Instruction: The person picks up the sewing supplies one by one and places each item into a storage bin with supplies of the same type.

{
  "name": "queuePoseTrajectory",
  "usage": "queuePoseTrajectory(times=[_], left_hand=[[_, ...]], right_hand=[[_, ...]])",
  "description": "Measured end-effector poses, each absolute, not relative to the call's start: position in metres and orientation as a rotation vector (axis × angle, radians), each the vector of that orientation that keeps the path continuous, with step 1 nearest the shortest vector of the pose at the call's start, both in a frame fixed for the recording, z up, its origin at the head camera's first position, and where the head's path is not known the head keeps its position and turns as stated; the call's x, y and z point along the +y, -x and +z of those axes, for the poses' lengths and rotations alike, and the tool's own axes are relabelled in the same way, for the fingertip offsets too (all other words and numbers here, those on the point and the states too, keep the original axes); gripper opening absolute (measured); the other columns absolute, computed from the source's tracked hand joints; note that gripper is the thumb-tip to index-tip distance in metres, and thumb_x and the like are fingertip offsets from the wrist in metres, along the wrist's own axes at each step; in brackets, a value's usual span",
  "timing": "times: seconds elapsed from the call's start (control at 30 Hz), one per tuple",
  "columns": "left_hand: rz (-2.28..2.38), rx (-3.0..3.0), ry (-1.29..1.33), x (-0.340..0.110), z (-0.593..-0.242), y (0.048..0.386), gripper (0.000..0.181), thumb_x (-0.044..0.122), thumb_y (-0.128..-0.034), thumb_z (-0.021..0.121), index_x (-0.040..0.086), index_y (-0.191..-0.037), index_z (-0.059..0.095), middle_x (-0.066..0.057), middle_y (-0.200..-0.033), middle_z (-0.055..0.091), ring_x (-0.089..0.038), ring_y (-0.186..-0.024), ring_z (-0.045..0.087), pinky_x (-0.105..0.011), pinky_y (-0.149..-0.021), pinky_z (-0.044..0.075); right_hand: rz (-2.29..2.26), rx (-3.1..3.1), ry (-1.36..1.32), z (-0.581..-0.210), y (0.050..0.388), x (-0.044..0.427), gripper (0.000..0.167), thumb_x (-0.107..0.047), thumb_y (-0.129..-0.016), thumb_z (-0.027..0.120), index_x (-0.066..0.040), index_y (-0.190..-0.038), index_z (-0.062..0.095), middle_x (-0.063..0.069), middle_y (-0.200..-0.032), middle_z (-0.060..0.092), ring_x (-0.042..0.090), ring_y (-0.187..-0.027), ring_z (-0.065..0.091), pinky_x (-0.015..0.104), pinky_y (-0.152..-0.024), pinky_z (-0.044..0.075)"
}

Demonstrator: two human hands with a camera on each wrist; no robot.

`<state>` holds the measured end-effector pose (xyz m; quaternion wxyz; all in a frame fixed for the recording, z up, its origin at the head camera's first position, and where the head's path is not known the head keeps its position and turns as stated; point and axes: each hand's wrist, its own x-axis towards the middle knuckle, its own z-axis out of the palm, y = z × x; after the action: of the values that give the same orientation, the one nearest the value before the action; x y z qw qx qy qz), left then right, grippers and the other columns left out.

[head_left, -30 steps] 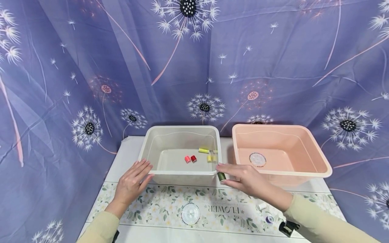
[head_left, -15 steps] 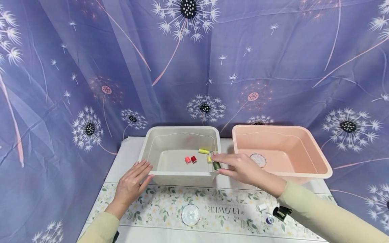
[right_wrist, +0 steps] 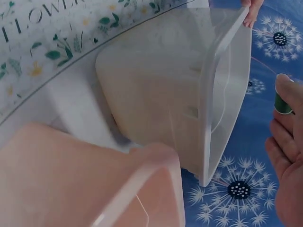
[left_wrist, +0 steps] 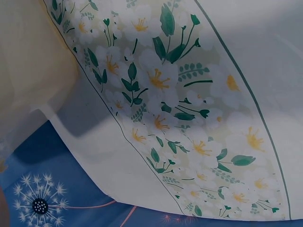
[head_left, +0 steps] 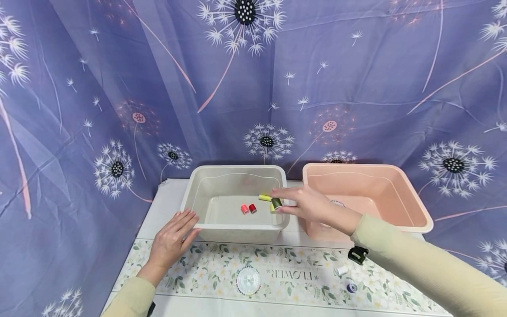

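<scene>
My right hand (head_left: 306, 203) pinches a dark green spool of thread (head_left: 277, 203) between thumb and fingers, above the right side of the grey bin (head_left: 237, 227). The right wrist view also has the green spool (right_wrist: 282, 102) at its right edge. On the bin's floor lie a coral spool (head_left: 244, 209), a dark red spool (head_left: 252, 208) and a long yellow spool (head_left: 265, 197). A shorter yellow spool (head_left: 272, 208) is partly hidden behind the green one. My left hand (head_left: 171, 237) rests on the bin's front left corner, its fingers fairly straight.
To the right stands a pink bin (head_left: 396, 226); my right forearm covers most of a pin wheel inside it. On the floral table cover lie another round pin wheel (head_left: 248, 280), a white spool (head_left: 341, 270) and a purple spool (head_left: 351, 287). A purple curtain (head_left: 222, 88) hangs behind.
My right hand has carried the green spool from outside the grey bin's front right corner, up and left over its right rim. The left hand stays where it was.
</scene>
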<state>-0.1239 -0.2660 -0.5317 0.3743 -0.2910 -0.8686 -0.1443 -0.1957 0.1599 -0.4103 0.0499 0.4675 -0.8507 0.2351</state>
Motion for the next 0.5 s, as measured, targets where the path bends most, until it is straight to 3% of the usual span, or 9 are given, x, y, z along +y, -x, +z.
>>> queuePoseTrajectory(times=[0.2,0.37,0.5], left_hand=[[-0.362,-2.219,0.74,-0.266,-0.532,0.124,0.061,0.052,-0.1135,0.047,0.001,-0.119,0.08,-0.018,-0.121,0.078,-0.04,-0.112,0.075,-0.028,-0.132,0.03],[-0.373,-2.218,0.748,-0.267,-0.533,0.124,0.053,0.047,-0.111,0.055,0.001,-0.12,0.079,-0.019,-0.122,0.078,-0.041,-0.113,0.074,-0.03,-0.132,0.031],[-0.371,-2.223,0.746,-0.267,-0.533,0.124,0.051,0.047,-0.11,0.057,0.001,-0.121,0.079,-0.019,-0.122,0.078,-0.041,-0.114,0.074,-0.036,-0.129,0.039]], right_hand=[[0.632,-2.575,-1.471,-0.409,0.213,0.154,0.044,-0.025,-0.095,0.083,-0.004,-0.133,0.074,0.015,-0.131,0.075,0.033,-0.116,0.075,0.048,-0.102,0.063],[0.572,-2.563,-1.512,-0.409,0.226,0.146,0.044,-0.028,-0.094,0.084,-0.004,-0.13,0.075,0.012,-0.125,0.078,0.028,-0.107,0.079,0.043,-0.095,0.067],[0.539,-2.573,-1.54,-0.406,0.233,0.14,0.043,-0.027,-0.094,0.084,-0.005,-0.13,0.076,0.009,-0.122,0.079,0.022,-0.091,0.08,0.039,-0.085,0.069]])
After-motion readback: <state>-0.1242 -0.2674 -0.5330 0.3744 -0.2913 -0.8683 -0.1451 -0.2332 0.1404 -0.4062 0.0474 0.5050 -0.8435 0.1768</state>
